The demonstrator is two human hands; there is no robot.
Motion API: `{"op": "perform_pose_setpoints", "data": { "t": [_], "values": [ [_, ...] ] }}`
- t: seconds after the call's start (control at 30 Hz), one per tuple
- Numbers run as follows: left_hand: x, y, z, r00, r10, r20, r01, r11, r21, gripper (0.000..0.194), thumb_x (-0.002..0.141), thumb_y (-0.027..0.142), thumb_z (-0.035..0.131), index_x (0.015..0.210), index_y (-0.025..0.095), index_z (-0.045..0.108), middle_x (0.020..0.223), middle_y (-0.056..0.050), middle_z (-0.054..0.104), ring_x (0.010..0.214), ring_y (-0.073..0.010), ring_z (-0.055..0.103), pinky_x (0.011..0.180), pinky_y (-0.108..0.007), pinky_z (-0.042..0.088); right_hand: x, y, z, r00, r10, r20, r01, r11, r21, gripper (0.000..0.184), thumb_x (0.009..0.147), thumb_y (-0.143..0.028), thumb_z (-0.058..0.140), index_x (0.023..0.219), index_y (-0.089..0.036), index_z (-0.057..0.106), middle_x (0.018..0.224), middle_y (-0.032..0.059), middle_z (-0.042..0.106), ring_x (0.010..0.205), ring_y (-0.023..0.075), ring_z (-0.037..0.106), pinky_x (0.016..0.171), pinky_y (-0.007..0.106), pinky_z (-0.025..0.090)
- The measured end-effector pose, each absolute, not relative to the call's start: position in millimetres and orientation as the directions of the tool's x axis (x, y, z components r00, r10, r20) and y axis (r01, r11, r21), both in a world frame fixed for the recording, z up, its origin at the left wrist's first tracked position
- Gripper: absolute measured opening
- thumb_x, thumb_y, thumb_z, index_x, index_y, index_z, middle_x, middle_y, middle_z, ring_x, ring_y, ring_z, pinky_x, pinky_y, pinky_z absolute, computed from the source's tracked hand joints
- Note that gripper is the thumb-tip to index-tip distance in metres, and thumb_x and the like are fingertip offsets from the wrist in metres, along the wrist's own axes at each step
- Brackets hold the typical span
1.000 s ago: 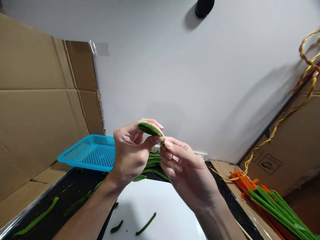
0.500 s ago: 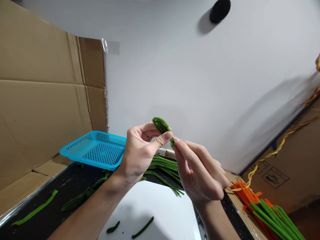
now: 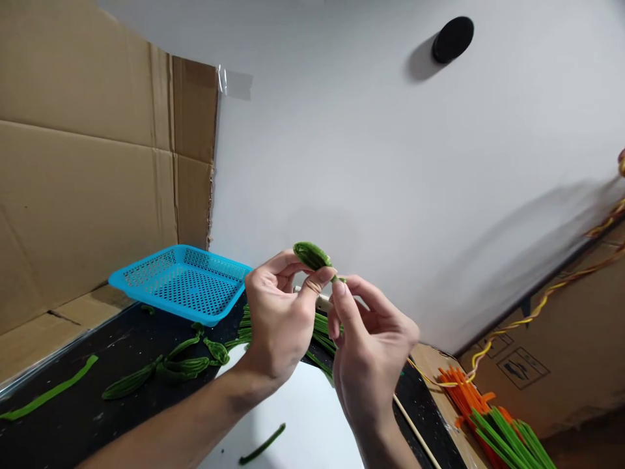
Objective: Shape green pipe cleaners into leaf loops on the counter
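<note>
My left hand [image 3: 280,319] pinches a leaf shape of bent green pipe cleaner [image 3: 310,255] between thumb and fingers, above the white board [image 3: 305,417]. The leaf's rounded end points up and left. At its narrow lower end, my right hand [image 3: 368,339] is closed, thumb and forefinger pinching the short tail. A single dark green pipe cleaner piece [image 3: 262,444] lies on the board below. Left of my forearm, several more green pipe-cleaner leaves [image 3: 181,369] rest on the black tabletop [image 3: 73,430].
A blue perforated basket [image 3: 178,312] stands at the back left, near a cardboard panel [image 3: 88,176]. Behind my hands lie many green stems [image 3: 322,329]. Orange pipe cleaners [image 3: 459,391] and bright green ones [image 3: 508,436] sit at right. A thin stick [image 3: 415,430] lies beside my right wrist.
My right hand has turned and shifted its pinch on the leaf's tail, while my left keeps its hold. The view has shifted, exposing more leaves at left.
</note>
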State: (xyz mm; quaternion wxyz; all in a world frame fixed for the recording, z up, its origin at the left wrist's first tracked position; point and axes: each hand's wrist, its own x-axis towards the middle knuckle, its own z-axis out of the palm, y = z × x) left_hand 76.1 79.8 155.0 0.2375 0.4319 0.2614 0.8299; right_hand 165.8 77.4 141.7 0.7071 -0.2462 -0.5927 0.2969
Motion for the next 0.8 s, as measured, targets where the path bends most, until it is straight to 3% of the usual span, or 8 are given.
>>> {"op": "perform_pose_setpoints", "data": {
  "t": [0.07,0.13,0.3,0.43,0.8],
  "values": [
    [73,81,156,-0.512,0.570,0.643,-0.108,-0.785,0.610,0.016,0.077,0.021,0.089,0.080,0.017,0.074,0.084,-0.005,0.078,0.079,-0.0177,0.072,0.074,-0.030,0.061,164,77,146,0.015,0.837,0.547,-0.325,0.521,-0.789,0.014,0.089,-0.033,0.080,0.087,-0.020,0.076,0.065,-0.0033,0.053,0.044,0.0054,0.035,0.037,0.022,0.028],
    [68,82,157,-0.485,0.544,0.685,-0.067,-0.804,0.591,0.015,0.077,0.019,0.089,0.081,0.018,0.075,0.086,-0.005,0.078,0.080,-0.0179,0.072,0.076,-0.031,0.061,168,80,150,-0.070,0.865,0.497,-0.403,0.431,-0.807,0.016,0.086,-0.033,0.083,0.086,-0.019,0.076,0.064,-0.0049,0.050,0.043,0.0040,0.032,0.036,0.020,0.024],
    [61,82,160,-0.390,0.566,0.726,-0.038,-0.798,0.602,0.013,0.079,0.020,0.088,0.083,0.018,0.076,0.083,-0.005,0.077,0.078,-0.0184,0.070,0.074,-0.031,0.058,183,93,154,-0.108,0.773,0.625,-0.335,0.564,-0.755,0.014,0.089,-0.033,0.081,0.093,-0.021,0.074,0.068,-0.0025,0.059,0.049,0.0078,0.045,0.040,0.021,0.032],
    [58,81,162,-0.321,0.597,0.735,-0.056,-0.787,0.614,0.013,0.079,0.021,0.089,0.083,0.018,0.076,0.082,-0.005,0.076,0.077,-0.0182,0.069,0.073,-0.031,0.057,191,97,155,-0.126,0.684,0.719,-0.226,0.685,-0.692,0.014,0.093,-0.033,0.077,0.093,-0.020,0.074,0.068,-0.0011,0.061,0.051,0.0093,0.048,0.043,0.023,0.033],
    [57,78,167,-0.261,0.643,0.720,-0.058,-0.755,0.653,0.015,0.081,0.025,0.087,0.079,0.018,0.074,0.078,-0.005,0.074,0.076,-0.0193,0.068,0.073,-0.032,0.056,196,104,154,-0.279,0.712,0.644,-0.327,0.560,-0.761,0.014,0.096,-0.035,0.073,0.097,-0.021,0.073,0.078,0.0004,0.066,0.050,0.0082,0.051,0.040,0.021,0.038]
  ]
}}
